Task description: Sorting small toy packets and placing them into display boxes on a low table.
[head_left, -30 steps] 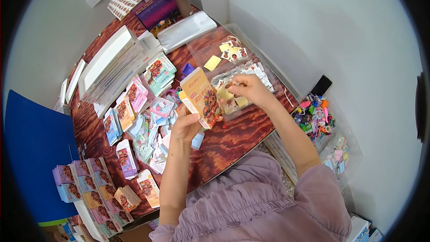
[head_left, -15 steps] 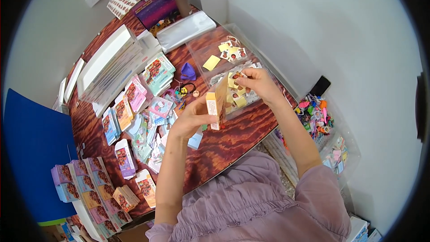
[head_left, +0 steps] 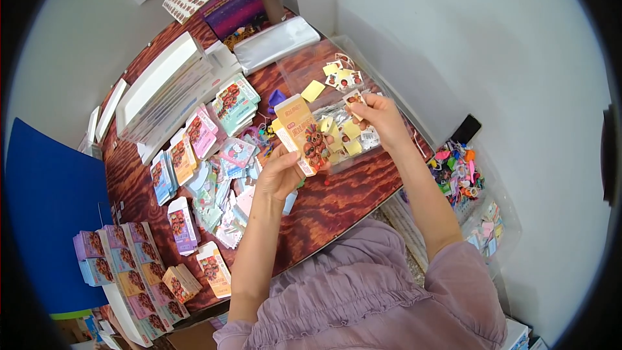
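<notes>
My left hand [head_left: 280, 175] is closed round a small yellow-orange carton [head_left: 299, 126], its printed front tilted up. To the right of it, my right hand [head_left: 382, 118] pinches a small white card with a printed picture [head_left: 353, 98] between thumb and fingers. Under the right hand stands a clear plastic tray [head_left: 400, 115] with several cards inside, some showing their yellow backs. A separate yellow card [head_left: 313, 91] lies in its far part. Behind the carton, a purple thing [head_left: 277, 98] lies on the wood-grain table.
Left of my hands lie a heap of pale cards [head_left: 223, 201] and several stacks of flat printed cartons [head_left: 234, 104]. Long white boxes [head_left: 159, 78] and clear bags [head_left: 277, 44] stand farther back. Filled carton rows [head_left: 133, 279] sit at lower left. A bin of colourful trinkets [head_left: 459, 172] and a black phone [head_left: 466, 129] are at right.
The carton has turned from edge-on to show its printed front. My right hand has drawn back slightly from the cards in the tray, and a pinched card now shows clearly.
</notes>
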Tool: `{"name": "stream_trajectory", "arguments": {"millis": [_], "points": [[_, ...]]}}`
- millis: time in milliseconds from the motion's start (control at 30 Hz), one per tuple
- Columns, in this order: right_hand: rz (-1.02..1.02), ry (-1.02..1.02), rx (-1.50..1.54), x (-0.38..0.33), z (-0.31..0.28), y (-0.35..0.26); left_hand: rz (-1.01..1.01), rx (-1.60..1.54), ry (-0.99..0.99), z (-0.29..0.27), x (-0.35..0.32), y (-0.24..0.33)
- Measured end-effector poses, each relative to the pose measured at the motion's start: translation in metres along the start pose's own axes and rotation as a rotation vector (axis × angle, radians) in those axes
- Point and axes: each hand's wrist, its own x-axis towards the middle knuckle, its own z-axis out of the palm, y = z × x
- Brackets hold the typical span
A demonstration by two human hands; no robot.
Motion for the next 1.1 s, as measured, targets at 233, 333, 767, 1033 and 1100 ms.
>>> {"name": "stream_trajectory", "arguments": {"millis": [233,333,767,1033,1100], "points": [[-0.174,-0.328,-0.735,-0.015,0.015,0.014,0.037,0.013,0.025,-0.004,-0.002,-0.001],[-0.166,-0.281,-0.602,-0.021,0.027,0.021,0.022,0.033,0.060,-0.005,-0.004,-0.003],[-0.384,-0.076,-0.938,-0.020,0.012,0.026,-0.061,0.333,0.211,-0.001,-0.004,-0.009],[-0.258,0.129,-0.825,0.013,-0.035,-0.001,-0.132,0.359,0.194,0.008,-0.006,-0.007],[-0.335,0.128,-1.023,0.020,-0.042,-0.002,-0.115,0.387,0.215,0.009,-0.012,-0.005]]}}
